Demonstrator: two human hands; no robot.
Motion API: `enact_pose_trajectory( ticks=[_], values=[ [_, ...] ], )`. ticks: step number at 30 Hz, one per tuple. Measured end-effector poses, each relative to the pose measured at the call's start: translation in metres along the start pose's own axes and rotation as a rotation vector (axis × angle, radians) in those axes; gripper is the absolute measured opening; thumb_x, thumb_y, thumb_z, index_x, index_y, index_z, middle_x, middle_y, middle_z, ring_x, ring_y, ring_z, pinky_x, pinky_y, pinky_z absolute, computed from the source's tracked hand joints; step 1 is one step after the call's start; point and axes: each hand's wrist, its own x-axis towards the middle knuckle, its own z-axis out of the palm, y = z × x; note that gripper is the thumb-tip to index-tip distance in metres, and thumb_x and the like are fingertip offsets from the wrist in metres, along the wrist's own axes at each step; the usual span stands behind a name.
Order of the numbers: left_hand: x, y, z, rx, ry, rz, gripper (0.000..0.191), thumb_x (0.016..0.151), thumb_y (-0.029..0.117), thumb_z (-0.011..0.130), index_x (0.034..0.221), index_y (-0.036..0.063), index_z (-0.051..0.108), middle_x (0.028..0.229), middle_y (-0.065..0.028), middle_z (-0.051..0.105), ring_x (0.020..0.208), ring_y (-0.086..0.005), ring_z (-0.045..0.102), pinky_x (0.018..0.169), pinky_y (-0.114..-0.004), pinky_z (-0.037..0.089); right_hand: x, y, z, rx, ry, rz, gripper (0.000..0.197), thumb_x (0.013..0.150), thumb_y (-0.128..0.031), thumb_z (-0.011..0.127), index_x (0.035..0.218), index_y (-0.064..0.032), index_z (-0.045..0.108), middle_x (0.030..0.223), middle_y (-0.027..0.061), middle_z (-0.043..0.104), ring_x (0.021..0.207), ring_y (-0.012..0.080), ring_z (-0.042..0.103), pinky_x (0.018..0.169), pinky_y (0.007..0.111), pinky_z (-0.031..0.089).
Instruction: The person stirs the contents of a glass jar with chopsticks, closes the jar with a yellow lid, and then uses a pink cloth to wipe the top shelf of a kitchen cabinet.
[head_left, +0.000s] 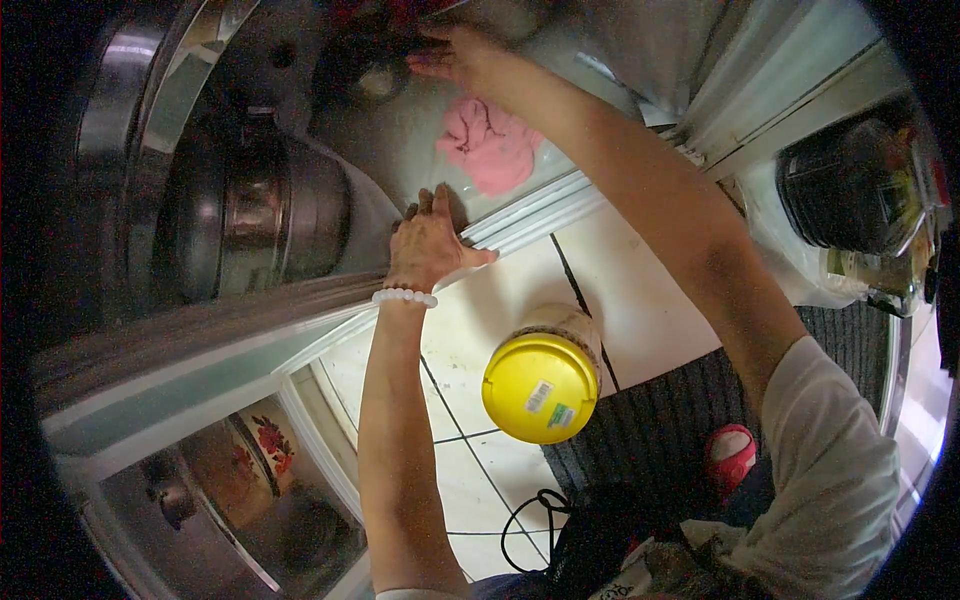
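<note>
My left hand (425, 246) has a white bead bracelet (405, 298) at its wrist. It leans on the front edge of a low cabinet, fingers spread on the shelf floor (420, 161) and thumb across the white frame rail (540, 206). Deep inside, my right hand (446, 58) reaches over the shelf with its fingers extended and no object visible in it. A crumpled pink cloth (491, 150) lies on the shelf just below my right forearm. Beside the fingers, in shadow, is a small pale object (377, 81) that I cannot make out.
A tub with a yellow lid (540, 390) stands on white floor tiles. Large metal pots (255, 202) fill the cabinet's left side. A flower-patterned pot (259, 450) sits behind the lower left opening. At right hangs a bag (832, 262) beside a black container (832, 187). A dark ribbed mat (660, 405) covers floor.
</note>
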Motion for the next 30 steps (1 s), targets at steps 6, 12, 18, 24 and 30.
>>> enact_pose_trajectory(
  ticks=[6,12,18,24,30],
  values=[
    [-0.012,-0.012,-0.006,0.0,-0.169,-0.146,0.119,0.055,0.058,0.08,0.145,-0.0007,0.029,0.144,-0.0283,0.036,0.122,-0.0402,0.052,0.099,-0.043,0.045,-0.111,0.012,0.015,-1.235,-0.118,-0.313,0.034,0.088,-0.022,0.059,0.121,-0.0122,0.06,0.135,0.0176,0.047,0.122,0.0375,0.048,0.101,0.055,0.039],
    [-0.01,-0.006,-0.007,-0.022,-0.131,-0.107,0.118,0.057,0.058,0.08,0.146,0.0005,0.028,0.146,-0.0268,0.035,0.128,-0.0389,0.045,0.102,-0.044,0.043,-0.135,0.021,0.015,-2.191,-0.457,-0.002,0.037,0.083,-0.019,0.058,0.12,-0.0172,0.062,0.141,0.0106,0.042,0.132,0.0364,0.034,0.101,0.053,0.037],
    [-0.013,-0.014,0.0,-0.005,-0.106,-0.102,0.117,0.056,0.058,0.081,0.144,-0.001,0.03,0.145,-0.0275,0.036,0.129,-0.0397,0.044,0.102,-0.045,0.042,-0.084,0.029,0.023,-1.769,-0.355,-0.33,0.022,0.085,-0.018,0.055,0.1,-0.0116,0.07,0.082,0.015,0.068,0.08,0.0311,0.066,0.076,0.044,0.052],
    [-0.005,-0.014,0.014,-0.026,-0.025,-0.037,0.116,0.056,0.057,0.081,0.141,-0.0041,0.032,0.143,-0.0289,0.038,0.127,-0.0399,0.046,0.102,-0.045,0.043,-0.038,0.103,0.051,-1.673,-0.192,-0.245,0.021,0.084,-0.015,0.055,0.1,-0.0088,0.068,0.094,0.0144,0.068,0.088,0.03,0.066,0.078,0.043,0.051],
    [-0.027,-0.027,0.011,-0.106,-0.028,-0.124,0.115,0.054,0.056,0.082,0.14,-0.0045,0.035,0.145,-0.0272,0.036,0.128,-0.0403,0.045,0.102,-0.046,0.043,-0.05,0.159,0.056,-1.246,-0.554,0.101,0.018,0.081,-0.009,0.059,0.097,-0.0049,0.066,0.103,0.014,0.067,0.092,0.0288,0.065,0.078,0.04,0.051]
  ],
)
